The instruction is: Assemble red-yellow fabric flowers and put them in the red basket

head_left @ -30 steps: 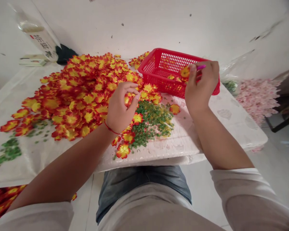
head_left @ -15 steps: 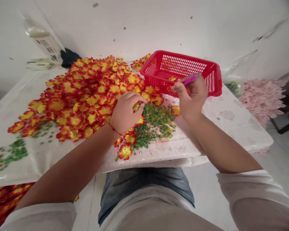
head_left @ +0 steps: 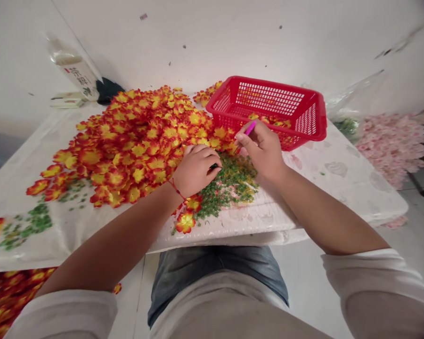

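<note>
My right hand (head_left: 266,153) is closed around a slim magenta-handled tool (head_left: 250,127). Its lower end points down beside the green pieces; the exact tip is hard to make out. To its left my left hand (head_left: 197,170) hovers with curled fingers, thumb near the fingertips; a dark green bit shows there, too small to name. Under both hands spreads a heap of small green plastic pieces (head_left: 226,181). A big pile of red-and-yellow artificial flower heads (head_left: 137,146) lies left of my left hand. Two loose flower heads (head_left: 185,221) rest below my left wrist.
Behind my right hand stands a red mesh basket (head_left: 268,84) with some flower heads inside. More green pieces (head_left: 38,219) lie at the table's left. A plastic packet (head_left: 79,75) leans by the wall. Pink flowers (head_left: 392,146) are beyond the table's right side.
My right hand has moved left, towards my left hand, with the magenta tool. My left hand has shifted slightly right and down. Flower heads inside the basket show more now.
</note>
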Available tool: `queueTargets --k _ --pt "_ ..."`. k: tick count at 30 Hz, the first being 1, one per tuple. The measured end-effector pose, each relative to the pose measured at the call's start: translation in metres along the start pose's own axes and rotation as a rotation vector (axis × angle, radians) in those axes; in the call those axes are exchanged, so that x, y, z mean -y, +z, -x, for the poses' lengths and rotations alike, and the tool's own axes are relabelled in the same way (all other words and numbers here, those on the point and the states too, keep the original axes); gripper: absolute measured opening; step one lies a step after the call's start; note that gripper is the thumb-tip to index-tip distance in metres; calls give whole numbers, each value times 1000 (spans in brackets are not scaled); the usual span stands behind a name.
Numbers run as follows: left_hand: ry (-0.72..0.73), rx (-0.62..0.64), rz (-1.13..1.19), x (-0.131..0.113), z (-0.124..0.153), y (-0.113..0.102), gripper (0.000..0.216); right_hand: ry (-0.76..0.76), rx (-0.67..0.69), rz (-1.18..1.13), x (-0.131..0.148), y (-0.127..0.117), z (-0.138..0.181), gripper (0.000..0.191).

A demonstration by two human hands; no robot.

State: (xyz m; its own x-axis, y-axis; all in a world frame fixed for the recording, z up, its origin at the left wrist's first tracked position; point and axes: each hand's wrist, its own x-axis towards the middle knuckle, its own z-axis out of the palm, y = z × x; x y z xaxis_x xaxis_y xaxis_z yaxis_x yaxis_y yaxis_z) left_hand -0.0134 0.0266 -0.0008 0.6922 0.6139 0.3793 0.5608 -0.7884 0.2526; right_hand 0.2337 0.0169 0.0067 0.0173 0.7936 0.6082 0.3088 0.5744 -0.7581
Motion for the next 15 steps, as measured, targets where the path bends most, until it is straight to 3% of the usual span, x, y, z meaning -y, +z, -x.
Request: queueTargets --k 6,15 --pt "-31 -21 44 -1 -1 -1 7 17 22 -36 5 4 3 41" --pt "-154 -281 194 -2 0 -4 8 4 47 -40 3 3 6 36"
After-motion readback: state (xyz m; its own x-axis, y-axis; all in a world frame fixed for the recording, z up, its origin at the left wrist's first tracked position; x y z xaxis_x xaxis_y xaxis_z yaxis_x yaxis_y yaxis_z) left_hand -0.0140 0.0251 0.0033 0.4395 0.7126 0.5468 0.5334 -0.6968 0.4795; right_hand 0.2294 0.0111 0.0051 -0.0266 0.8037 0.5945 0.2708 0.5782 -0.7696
